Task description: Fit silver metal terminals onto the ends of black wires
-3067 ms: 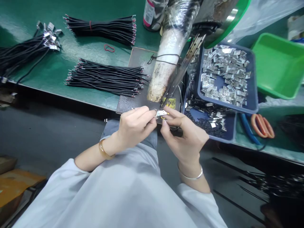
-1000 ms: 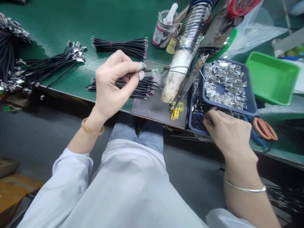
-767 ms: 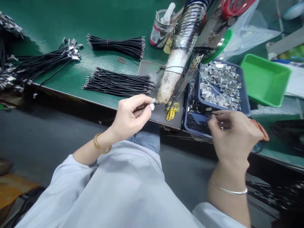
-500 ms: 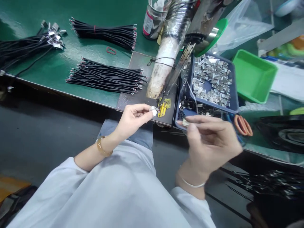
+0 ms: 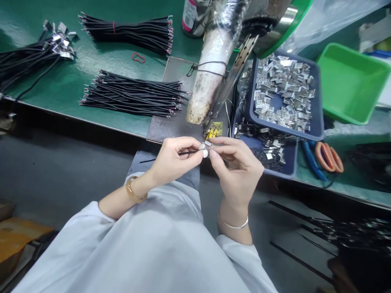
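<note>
My left hand (image 5: 179, 156) pinches a short black cable (image 5: 188, 153) near its end. White coverings sit on its thumb and fingertip. Close against it, my right hand (image 5: 236, 165) holds a small metal piece (image 5: 209, 143) between thumb and forefinger, right at the cable's end. Whether the cable is inside the piece is too small to tell. Just beyond my fingertips is a yellow metal fixture (image 5: 213, 132) on a dark board (image 5: 171, 129).
Cut black cables (image 5: 131, 95) lie left, a tied bundle (image 5: 128, 34) behind them. Cables with metal ends (image 5: 62, 40) are further left. A wrapped tube (image 5: 203, 91) slants over the board. Right are a blue tray (image 5: 319, 101) of metal pieces, a green tray (image 5: 351, 85) and orange-handled pliers (image 5: 328, 156).
My right hand has moved left from beside the blue tray, with the small metal piece, to meet my left hand. The left hand has shifted slightly right.
</note>
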`<action>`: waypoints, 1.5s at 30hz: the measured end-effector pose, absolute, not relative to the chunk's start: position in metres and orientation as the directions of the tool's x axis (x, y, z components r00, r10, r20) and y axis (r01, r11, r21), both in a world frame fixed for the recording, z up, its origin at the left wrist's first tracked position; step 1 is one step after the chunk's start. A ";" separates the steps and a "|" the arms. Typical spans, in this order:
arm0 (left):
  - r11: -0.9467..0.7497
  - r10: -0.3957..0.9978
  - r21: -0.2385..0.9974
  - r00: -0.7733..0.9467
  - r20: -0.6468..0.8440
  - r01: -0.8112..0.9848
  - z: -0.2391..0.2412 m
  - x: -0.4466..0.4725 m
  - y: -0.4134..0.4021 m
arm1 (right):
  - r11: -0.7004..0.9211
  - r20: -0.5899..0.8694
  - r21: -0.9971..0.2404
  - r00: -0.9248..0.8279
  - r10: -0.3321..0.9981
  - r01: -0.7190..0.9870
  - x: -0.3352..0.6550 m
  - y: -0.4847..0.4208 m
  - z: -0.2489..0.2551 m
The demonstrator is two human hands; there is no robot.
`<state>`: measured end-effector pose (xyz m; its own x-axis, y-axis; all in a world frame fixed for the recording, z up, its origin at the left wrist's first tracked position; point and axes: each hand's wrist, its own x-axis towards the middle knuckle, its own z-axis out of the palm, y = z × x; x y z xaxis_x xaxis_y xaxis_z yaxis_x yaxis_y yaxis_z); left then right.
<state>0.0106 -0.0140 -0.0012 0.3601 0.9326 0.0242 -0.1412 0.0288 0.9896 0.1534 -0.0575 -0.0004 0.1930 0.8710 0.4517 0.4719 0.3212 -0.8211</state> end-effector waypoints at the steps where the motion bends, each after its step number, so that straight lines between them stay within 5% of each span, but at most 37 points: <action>1: 0.036 0.930 0.988 0.367 0.021 -0.148 0.000 0.010 -0.014 | 0.334 0.478 -0.796 0.186 0.858 0.505 0.152 -0.058 -0.001; 7: 0.207 0.911 0.935 0.405 -0.077 -0.288 0.000 0.005 -0.011 | 0.441 0.742 -0.451 0.051 0.669 0.776 0.146 -0.060 -0.011; 15: 0.215 0.939 0.930 0.324 -0.113 -0.298 -0.003 0.005 -0.006 | 0.494 0.821 -0.336 -0.007 0.571 0.802 0.151 -0.061 -0.010; 23: 0.167 0.934 0.951 0.351 -0.068 -0.259 -0.001 0.004 -0.003 | 0.452 0.686 -0.635 0.189 0.702 0.627 0.147 -0.055 -0.016; 32: 0.159 0.946 0.962 0.312 -0.085 -0.221 0.001 0.007 0.003 | 0.479 0.768 -0.420 0.021 0.640 0.770 0.151 -0.047 -0.013; 45: 0.143 0.960 0.973 0.264 -0.092 -0.181 0.007 0.009 0.007 | 0.498 0.802 -0.346 -0.026 0.597 0.795 0.151 -0.040 -0.008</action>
